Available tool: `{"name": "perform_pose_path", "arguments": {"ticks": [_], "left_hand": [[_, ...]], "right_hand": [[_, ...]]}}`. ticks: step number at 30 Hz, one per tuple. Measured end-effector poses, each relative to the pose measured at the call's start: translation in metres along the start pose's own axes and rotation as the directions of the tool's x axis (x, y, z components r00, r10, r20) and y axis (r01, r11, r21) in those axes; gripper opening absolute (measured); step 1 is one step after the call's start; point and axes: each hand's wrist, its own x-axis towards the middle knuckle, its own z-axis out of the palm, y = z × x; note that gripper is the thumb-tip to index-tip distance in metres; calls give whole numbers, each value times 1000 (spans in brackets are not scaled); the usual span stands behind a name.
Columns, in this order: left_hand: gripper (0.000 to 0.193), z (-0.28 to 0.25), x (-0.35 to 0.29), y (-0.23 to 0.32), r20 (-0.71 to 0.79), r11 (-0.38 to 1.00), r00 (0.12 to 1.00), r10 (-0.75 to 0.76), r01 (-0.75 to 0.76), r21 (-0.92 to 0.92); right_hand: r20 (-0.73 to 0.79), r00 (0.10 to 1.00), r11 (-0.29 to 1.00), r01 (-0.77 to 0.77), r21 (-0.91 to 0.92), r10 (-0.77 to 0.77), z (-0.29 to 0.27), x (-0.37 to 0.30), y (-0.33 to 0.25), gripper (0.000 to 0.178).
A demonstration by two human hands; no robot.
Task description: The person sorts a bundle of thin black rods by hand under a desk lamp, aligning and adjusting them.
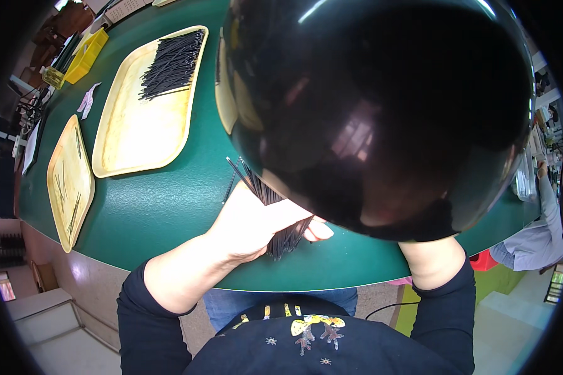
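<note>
My left hand (256,222) is closed round a bundle of thin black wires (286,240) just above the green table near its front edge. The wires' upper ends fan out past the hand. A large glossy black dome (381,125) covers the middle and right of the view. It hides my right hand; only the right wrist (433,257) shows below its lower edge. Fingertips (319,230) show beside the bundle, and I cannot tell for sure which hand they belong to. Ahead on the left, a cream tray (137,134) holds many similar black wires (174,62) at its far end.
A smaller cream tray (62,187) with several loose thin pieces lies at the left table edge. Beyond it are a crumpled pink-white slip (89,101) and a yellow bin (87,55). At the far right a person's sleeve (549,209) shows, near a red object (483,260).
</note>
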Motion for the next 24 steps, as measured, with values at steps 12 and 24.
{"name": "perform_pose_path", "arguments": {"ticks": [12, 24], "left_hand": [[7, -7, 2, -8, -31, 999, 999, 5, -4, 37], [8, -2, 5, -8, -5, 999, 1000, -19, 19, 35]], "right_hand": [[-23, 962, 958, 267, -103, -271, 12, 6, 5, 70], [-11, 998, 990, 57, 128, -56, -8, -8, 14, 63]]}}
